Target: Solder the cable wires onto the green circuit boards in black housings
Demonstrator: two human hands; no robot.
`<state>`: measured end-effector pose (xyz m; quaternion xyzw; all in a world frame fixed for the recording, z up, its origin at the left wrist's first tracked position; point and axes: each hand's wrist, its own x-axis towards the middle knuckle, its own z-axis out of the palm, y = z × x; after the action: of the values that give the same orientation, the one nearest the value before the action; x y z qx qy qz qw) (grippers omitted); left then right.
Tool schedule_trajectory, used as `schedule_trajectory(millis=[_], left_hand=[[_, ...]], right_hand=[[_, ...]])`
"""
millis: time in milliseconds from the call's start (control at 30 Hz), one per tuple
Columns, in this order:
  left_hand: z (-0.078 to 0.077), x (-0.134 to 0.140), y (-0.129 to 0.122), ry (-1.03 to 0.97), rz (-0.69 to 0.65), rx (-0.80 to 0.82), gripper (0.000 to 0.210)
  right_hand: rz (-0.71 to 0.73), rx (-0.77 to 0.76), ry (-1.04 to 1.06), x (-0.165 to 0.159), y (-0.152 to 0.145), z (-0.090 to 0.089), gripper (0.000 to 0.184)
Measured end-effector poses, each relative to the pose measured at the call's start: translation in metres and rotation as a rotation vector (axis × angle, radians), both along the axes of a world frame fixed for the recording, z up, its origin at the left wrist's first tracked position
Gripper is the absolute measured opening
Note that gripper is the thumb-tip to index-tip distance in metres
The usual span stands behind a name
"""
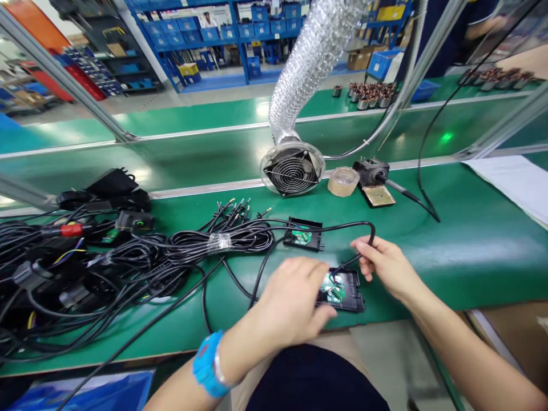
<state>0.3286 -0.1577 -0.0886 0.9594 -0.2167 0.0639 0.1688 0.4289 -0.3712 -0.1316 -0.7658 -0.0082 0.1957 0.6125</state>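
Note:
My right hand [385, 262] pinches a black cable [371, 231] between thumb and fingers, just right of an open black plastic housing [353, 294]. The cable bends over at the hand, and its end runs down toward the housing. Inside lies a green circuit board [336, 288] with small wires. My left hand [295, 299] covers the housing's left end, with thumb at the near edge and fingers at the far edge; the fingertips are partly hidden. A second open housing [303, 234] with a board lies behind.
A tied cable coil [220, 240] and a heap of black cabled parts [77, 274] fill the left. Behind are a fan-fronted extraction duct [293, 171], a tape roll [343, 181] and a soldering iron [402, 191] in its stand. Paper [514, 182] lies at right.

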Motion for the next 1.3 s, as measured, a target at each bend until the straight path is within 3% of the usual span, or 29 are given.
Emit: schedule_trajectory(millis=[100, 167, 200, 267, 333, 433, 567, 700, 867, 1100, 1200, 1300], left_hand=[[-0.017, 0.006, -0.029, 0.147, -0.072, -0.010, 0.086], [-0.024, 0.005, -0.031, 0.193, -0.038, 0.000, 0.083], [-0.025, 0.002, -0.029, 0.208, -0.014, -0.001, 0.079], [-0.023, -0.007, -0.020, 0.218, 0.038, -0.011, 0.075], [-0.018, -0.018, -0.009, 0.216, 0.091, -0.024, 0.073], [-0.013, -0.031, 0.005, 0.220, 0.180, -0.032, 0.070], [-0.021, -0.037, 0.017, 0.260, 0.308, -0.051, 0.069], [-0.035, -0.036, 0.023, 0.207, 0.381, -0.072, 0.068], [-0.040, -0.039, 0.026, 0.165, 0.281, -0.118, 0.069], [-0.041, -0.039, 0.026, 0.123, 0.233, -0.089, 0.064], [-0.042, -0.038, 0.026, 0.116, 0.241, -0.078, 0.065], [-0.043, -0.039, 0.026, 0.102, 0.224, -0.056, 0.065]], right_hand=[[-0.075, -0.239, -0.295, 0.002, -0.004, 0.003, 0.051], [-0.114, -0.549, -0.768, 0.003, -0.006, 0.006, 0.041], [-0.058, -0.697, -1.023, 0.002, -0.006, 0.008, 0.031], [0.240, -0.849, -1.383, 0.000, 0.001, 0.011, 0.014], [0.598, -0.847, -1.508, 0.000, 0.013, 0.014, 0.029], [0.841, -0.830, -1.488, 0.003, 0.035, 0.019, 0.025], [0.992, -0.764, -1.338, 0.009, 0.049, 0.023, 0.020], [0.982, -0.671, -1.293, 0.006, 0.044, 0.014, 0.022], [0.940, -0.612, -1.259, 0.003, 0.038, 0.000, 0.028], [0.943, -0.495, -1.045, -0.001, 0.048, 0.010, 0.021], [0.948, -0.445, -1.109, -0.001, 0.050, 0.006, 0.019], [0.925, -0.507, -1.245, -0.001, 0.048, -0.001, 0.021]])
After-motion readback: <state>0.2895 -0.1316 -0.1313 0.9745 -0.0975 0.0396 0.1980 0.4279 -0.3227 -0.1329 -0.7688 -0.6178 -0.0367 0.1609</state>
